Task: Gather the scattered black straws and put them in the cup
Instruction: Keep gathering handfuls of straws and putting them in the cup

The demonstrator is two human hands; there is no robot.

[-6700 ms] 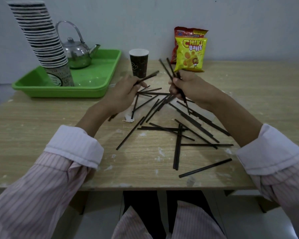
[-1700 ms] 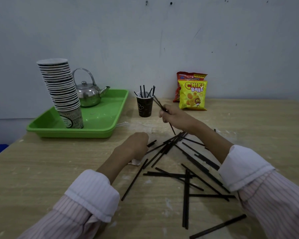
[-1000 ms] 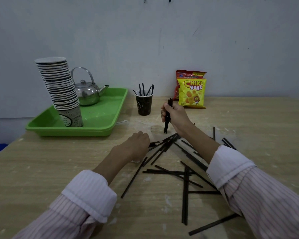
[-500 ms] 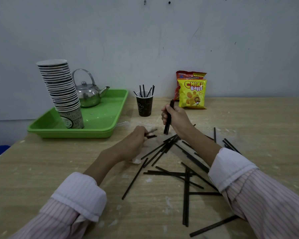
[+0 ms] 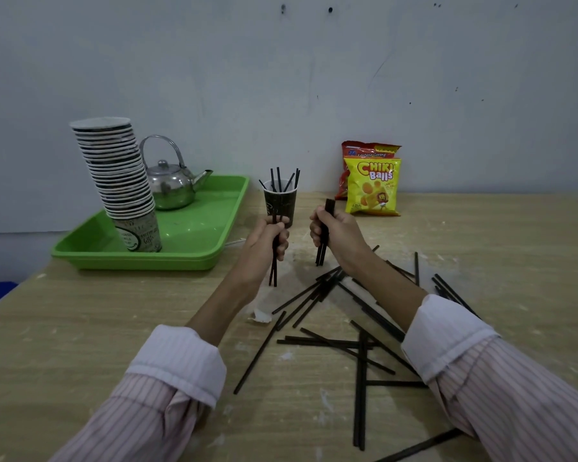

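Head view: the left grip (image 5: 268, 237) clenches a few thin black plastic straws (image 5: 274, 266) upright just before the dark paper cup (image 5: 280, 204). The right grip (image 5: 336, 233), right of the cup, grasps another upright bundle (image 5: 321, 251). Loose straws (image 5: 360, 395) lie scattered on the wooden desk (image 5: 80, 328), nearer than the cup.

One dark cup (image 5: 280, 205) holds about six black straws (image 5: 278, 180). Two hands: the left hand (image 5: 269, 238) grips one small bundle (image 5: 274, 268) of two or three straws, the right hand (image 5: 334, 231) a second bundle (image 5: 321, 251), count unclear. Well over a dozen loose straws (image 5: 327, 341) lie on one bench (image 5: 80, 328), too overlapped to count exactly. One green tray (image 5: 141, 261), one metal kettle (image 5: 171, 188), one tall stack of paper cups (image 5: 121, 171). Two snack bags: one yellow bag (image 5: 372, 186), one red bag (image 5: 364, 151)
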